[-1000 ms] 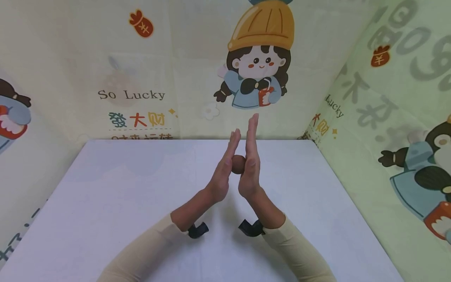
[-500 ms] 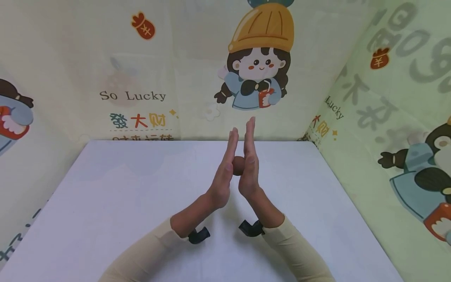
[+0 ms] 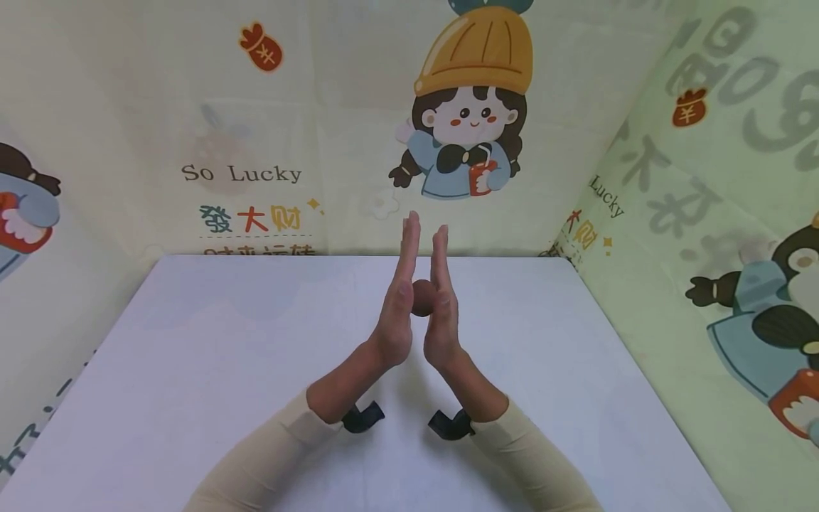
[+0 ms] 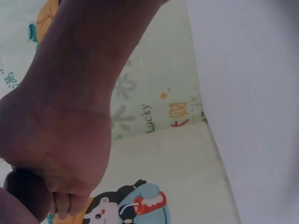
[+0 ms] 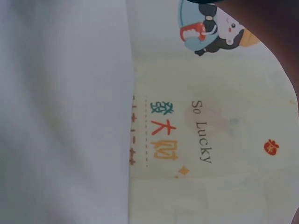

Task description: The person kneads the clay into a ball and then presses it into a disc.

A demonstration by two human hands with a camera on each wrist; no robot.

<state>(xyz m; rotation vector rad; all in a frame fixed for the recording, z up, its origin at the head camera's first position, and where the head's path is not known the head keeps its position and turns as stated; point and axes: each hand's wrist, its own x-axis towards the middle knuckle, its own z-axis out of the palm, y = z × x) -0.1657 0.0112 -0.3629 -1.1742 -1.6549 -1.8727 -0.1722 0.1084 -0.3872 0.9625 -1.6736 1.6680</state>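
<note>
Head view, bottom of frame: two forearms in beige sleeves (image 3: pixel 256 462) come up from lower centre-left and lower centre-right, converging twd the middle. Each wrist has a black strap (image 3: pixel 361 417) just past the cuff; the other strap sits at centre-bottom right.

Centre of frame: left hand (image 3: pixel 397 299) and right hand (image 3: pixel 440 299) stand upright, palms facing each other, fingers straight & pointing up twd the back wall. Neither hand is clenched; both are flat, pressing a small brown ball (image 3: pixel 422 297) between the palms. Ball sits in the gap between them, approx mid-palm, raised above the table, only a sliver visible in head view. Left fingertips reach slightly higher in frame than right. Heels of the hands are apart, w/ the gap narrowing twd the fingers.

Left wrist view: the palm fills the left side, dark & close; a rounded dark shape at bottom left corner is likely the ball, can't tell for sure. Right wrist view: only a dark edge of the hand at upper right; grip not visible there.

Under the hands: white table (image 3: pixel 192 370), filling the lower half of frame.

Furthest back: cartoon backdrop (image 3: pixel 256 107) across the top, w/ a girl in an orange hat (image 3: pixel 470 107) upper centre and "So Lucky" text (image 3: pixel 239 173) at left-centre. Same print continues on the right side wall.
</note>
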